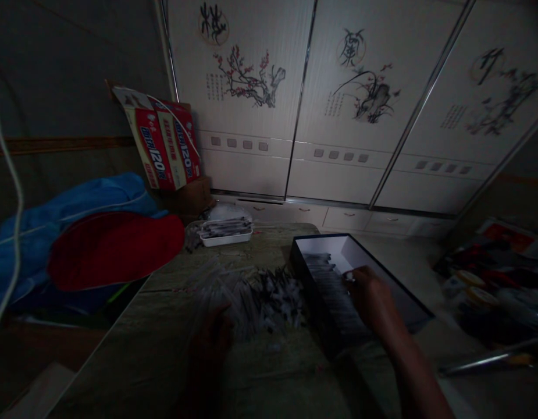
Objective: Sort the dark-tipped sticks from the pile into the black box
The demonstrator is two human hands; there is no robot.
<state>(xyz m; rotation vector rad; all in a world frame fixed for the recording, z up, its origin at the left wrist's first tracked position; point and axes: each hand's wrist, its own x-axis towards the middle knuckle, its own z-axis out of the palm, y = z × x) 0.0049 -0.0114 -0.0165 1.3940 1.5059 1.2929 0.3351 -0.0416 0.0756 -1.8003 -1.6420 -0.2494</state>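
Note:
My right hand is over a dark-edged box with a pale inside. Its fingers are closed at a small, shiny-ended thing that is too dark to name. Along the box's left side lie several slim, clear pen-like sticks, packed in a row. In deep shadow, my left hand rests at the near edge of a heap of clear thin tubes; its fingers are too dark to read. Between that heap and the box lies a pile of small black-and-white pieces.
A white tray of slim sticks stands at the table's far edge, with a clear plastic bag behind it. Red and blue cloth lies at the left. A red-and-white carton stands before sliding cabinet doors.

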